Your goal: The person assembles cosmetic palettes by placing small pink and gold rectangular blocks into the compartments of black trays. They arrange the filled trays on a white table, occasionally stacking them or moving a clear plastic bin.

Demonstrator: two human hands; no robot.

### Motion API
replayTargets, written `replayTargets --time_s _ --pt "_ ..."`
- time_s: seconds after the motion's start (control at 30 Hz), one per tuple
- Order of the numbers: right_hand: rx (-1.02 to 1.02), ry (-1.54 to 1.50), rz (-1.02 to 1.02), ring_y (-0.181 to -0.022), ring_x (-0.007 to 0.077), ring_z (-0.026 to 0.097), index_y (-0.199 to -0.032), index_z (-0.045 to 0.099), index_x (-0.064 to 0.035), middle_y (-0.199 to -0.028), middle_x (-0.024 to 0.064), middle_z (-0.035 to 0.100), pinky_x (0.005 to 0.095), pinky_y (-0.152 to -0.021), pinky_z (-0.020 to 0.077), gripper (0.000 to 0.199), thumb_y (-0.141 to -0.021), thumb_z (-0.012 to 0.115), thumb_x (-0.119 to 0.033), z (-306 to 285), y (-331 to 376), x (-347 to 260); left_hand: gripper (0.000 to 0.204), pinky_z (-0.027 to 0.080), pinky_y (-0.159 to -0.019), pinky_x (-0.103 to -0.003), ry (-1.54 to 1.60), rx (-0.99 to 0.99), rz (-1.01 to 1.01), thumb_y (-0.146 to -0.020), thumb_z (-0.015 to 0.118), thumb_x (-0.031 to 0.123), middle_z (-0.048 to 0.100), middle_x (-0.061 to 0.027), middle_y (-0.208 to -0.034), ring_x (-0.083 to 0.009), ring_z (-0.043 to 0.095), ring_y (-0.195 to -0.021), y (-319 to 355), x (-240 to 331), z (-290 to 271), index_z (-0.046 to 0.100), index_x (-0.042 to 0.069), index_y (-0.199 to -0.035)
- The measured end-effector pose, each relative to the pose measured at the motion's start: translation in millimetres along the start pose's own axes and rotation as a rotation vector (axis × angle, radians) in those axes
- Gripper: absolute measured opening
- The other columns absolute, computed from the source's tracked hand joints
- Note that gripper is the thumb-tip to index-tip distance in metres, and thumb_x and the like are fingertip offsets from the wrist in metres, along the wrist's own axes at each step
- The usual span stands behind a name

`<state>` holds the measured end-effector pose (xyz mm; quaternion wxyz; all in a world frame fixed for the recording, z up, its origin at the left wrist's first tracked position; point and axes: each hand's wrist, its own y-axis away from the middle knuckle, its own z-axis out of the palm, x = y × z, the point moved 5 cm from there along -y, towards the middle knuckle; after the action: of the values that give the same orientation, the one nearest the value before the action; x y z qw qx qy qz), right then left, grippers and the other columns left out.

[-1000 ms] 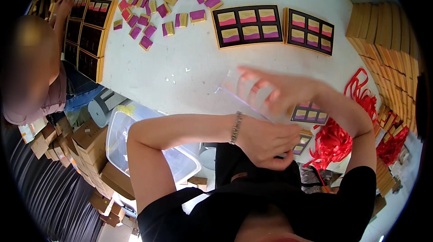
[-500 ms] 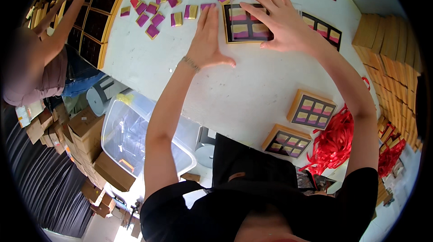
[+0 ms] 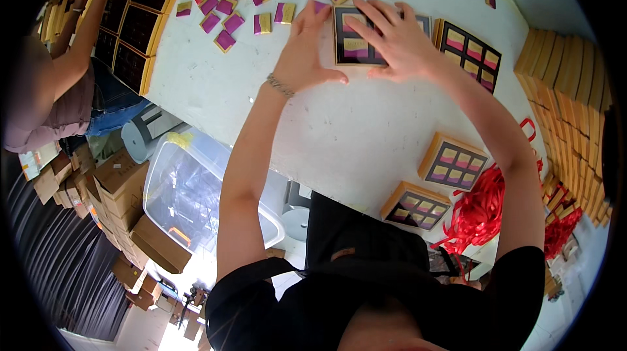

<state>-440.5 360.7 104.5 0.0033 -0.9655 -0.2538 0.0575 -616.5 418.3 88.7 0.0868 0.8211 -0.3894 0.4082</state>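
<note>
A gift box (image 3: 356, 52) with a dark divided tray of pink, purple and gold wrapped pieces lies at the far middle of the table, under a clear cover that mostly shows by its reflections. Across its top and right part my right hand (image 3: 401, 44) lies with fingers spread, hiding several compartments. My left hand (image 3: 300, 50) stands beside the box's left edge, fingers stretched and thumb out; it grips nothing. Just right of my right hand is another filled box (image 3: 467, 53), partly behind the wrist.
Loose wrapped pieces (image 3: 261, 23) are scattered over the far side of the white table (image 3: 346, 135). Two covered boxes (image 3: 454, 163) sit near a red ribbon heap (image 3: 480, 210). Stacked boxes (image 3: 555, 70) rise at right. A co-worker's arm (image 3: 81, 37) reaches over boxes at left. A plastic bin (image 3: 189, 187) stands below.
The clear cover, raised and offset under my right hand before, is now down over the box. My right hand has lowered with it. My left hand has barely shifted.
</note>
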Motion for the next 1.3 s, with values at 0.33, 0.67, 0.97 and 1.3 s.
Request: replayTargets --time_s 0.33,0.67,0.97,1.3 --pt "-0.065 -0.367 0.036 -0.139 0.0374 0.031 -0.147 0.037 -0.0134 -0.153 0.0186 0.028 0.0712 -0.103 0.0248 0.099 -0.067 0.075 -0.060 4 47 -158 0.073 0.056 -0.067 -0.031 -0.312 0.509 -0.731 -0.073 0.082 0.034 0.068 -0.0187 -0.098 -0.0231 0.068 -0.080 -135 -79 -40 0.049 -0.015 -0.117" --pt "0.526 -0.429 0.661 -0.136 0.0524 0.026 -0.151 0.020 -0.0046 -0.150 0.0324 0.021 0.0596 -0.107 0.0315 0.114 -0.067 0.082 -0.050 -104 101 11 0.018 0.050 -0.059 -0.024 1.137 0.486 -0.560 -0.077 0.070 -0.001 0.062 -0.0053 -0.074 -0.0124 0.059 -0.062 -91 64 9 0.066 0.000 -0.094" --pt "0.309 -0.356 0.738 -0.134 0.0456 0.034 -0.152 0.016 -0.0072 -0.148 0.0264 0.027 0.0516 -0.102 0.0403 0.126 -0.055 0.090 -0.036 -84 168 55 0.030 0.053 -0.077 -0.025 1.199 -0.307 -0.372 -0.080 0.071 -0.004 0.065 -0.0019 -0.097 -0.0119 0.062 -0.092 -65 161 138 0.066 0.001 -0.109" --pt "0.109 -0.282 0.694 -0.135 0.0372 0.033 -0.152 0.020 -0.0175 -0.146 0.0140 0.032 0.0441 -0.104 0.0433 0.129 -0.046 0.093 -0.020 -37 244 119 0.041 0.045 -0.097 -0.030 0.905 0.173 -0.630 -0.100 0.052 0.022 0.062 -0.0094 -0.120 -0.0166 0.055 -0.115 -71 100 117 0.051 -0.002 -0.133"
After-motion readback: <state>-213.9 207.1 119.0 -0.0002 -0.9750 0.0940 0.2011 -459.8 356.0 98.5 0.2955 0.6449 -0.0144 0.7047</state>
